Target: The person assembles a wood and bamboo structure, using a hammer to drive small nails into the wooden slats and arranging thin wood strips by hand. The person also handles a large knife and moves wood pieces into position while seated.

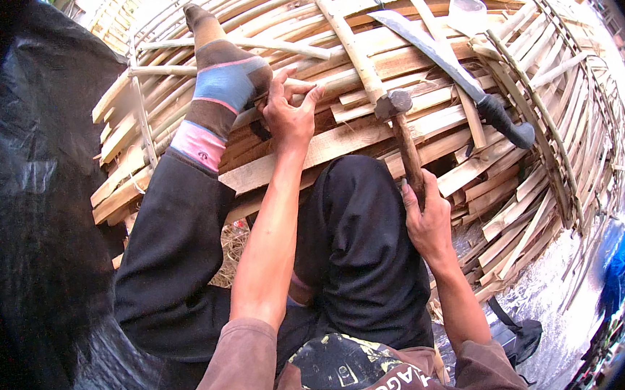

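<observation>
My right hand (pixel 428 212) is wrapped round the wooden handle of a hammer (pixel 408 148), whose metal head lies over the wooden strips. Near my socked foot (pixel 225 81), my left hand (pixel 291 117) is bent low over the wood, its thumb and fingers drawn together. Whatever sits between those fingers is too small to make out. Under both hands are long split wooden strips (pixel 337 139), laid side by side. A pale round pole (pixel 341 37) crosses them just beyond the hammer head.
A machete (pixel 433 52) with a black handle lies across the strips at the right. Beyond it is a clear plastic container (pixel 466 14). Bundled slats (pixel 582 111) curve along the right side. Black sheeting (pixel 49 163) covers the left, and a black strapped bag (pixel 522 336) is lower right.
</observation>
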`<state>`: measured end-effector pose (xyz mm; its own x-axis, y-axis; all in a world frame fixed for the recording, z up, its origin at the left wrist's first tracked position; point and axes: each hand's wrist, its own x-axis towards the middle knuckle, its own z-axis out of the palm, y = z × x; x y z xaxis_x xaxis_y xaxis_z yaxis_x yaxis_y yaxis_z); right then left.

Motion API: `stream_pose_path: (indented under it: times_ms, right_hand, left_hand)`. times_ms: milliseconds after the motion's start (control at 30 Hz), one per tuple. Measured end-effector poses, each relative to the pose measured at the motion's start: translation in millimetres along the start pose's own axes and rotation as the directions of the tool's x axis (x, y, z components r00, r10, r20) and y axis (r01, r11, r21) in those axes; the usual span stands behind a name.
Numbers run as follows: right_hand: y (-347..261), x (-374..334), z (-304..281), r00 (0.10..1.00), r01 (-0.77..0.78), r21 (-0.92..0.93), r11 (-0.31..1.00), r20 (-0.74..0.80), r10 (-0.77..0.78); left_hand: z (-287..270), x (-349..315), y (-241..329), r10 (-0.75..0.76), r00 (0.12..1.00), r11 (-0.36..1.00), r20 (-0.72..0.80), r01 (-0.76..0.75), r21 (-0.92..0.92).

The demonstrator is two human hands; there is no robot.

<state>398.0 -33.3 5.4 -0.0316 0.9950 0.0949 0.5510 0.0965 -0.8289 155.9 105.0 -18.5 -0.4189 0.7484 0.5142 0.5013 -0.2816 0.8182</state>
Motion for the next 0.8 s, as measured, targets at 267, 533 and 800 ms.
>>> stream_pose_path:
  times_ms: [267,533,800]
  right_hand:
    - [11,0,7,1.0,0.01,0.085,0.996,-0.017,-0.008]
    - [24,0,12,0.999,0.035,0.124,0.992,-0.045,-0.03]
    - [29,0,14,0.996,0.062,0.136,0.989,-0.064,-0.054]
  left_hand:
    - [0,2,-1,0.056,0.998,0.998,0.034,-0.057,0.036]
    - [9,-1,22,-0.09,0.994,0.981,-0.068,0.1,0.168]
    - [12,-2,16,-0.113,0.988,0.986,-0.107,0.125,0.113]
